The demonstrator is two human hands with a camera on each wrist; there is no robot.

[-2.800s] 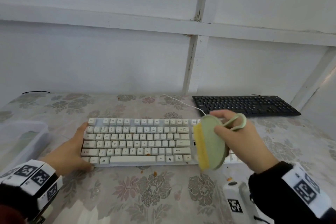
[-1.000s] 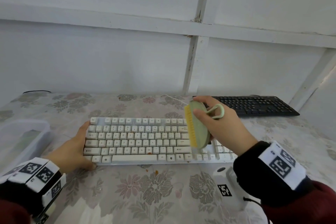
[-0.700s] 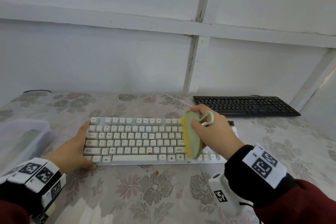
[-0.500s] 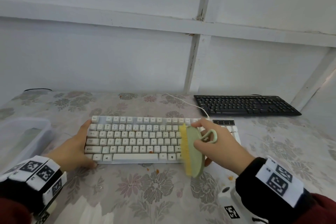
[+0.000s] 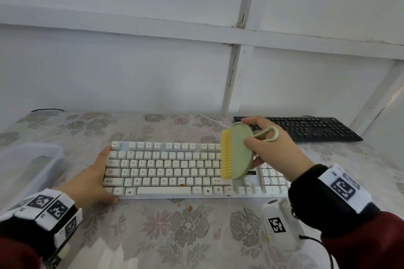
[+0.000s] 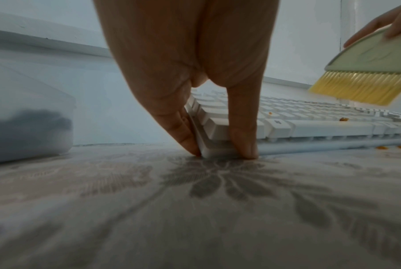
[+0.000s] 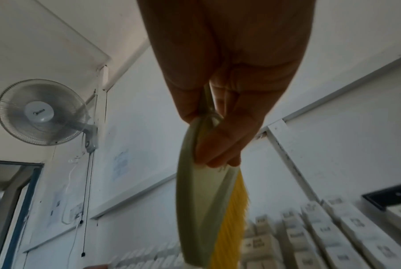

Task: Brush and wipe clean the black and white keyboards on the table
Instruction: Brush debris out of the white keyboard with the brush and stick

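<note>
Brush [image 5: 237, 153] back up from near edge, lifted over white keyboard [image 5: 166, 168] mid-tabletop. Right hand [image 5: 271, 148] grips it; left hand [image 5: 91, 181] pinches the corner. Left wrist: bristles clear of keys, crumbs [image 6: 344, 119] remain. Right wrist: fingers clamp brush back. Brushing step; next, stroke down again. Black keyboard [image 5: 306, 129] far right, apparently untouched.
</note>
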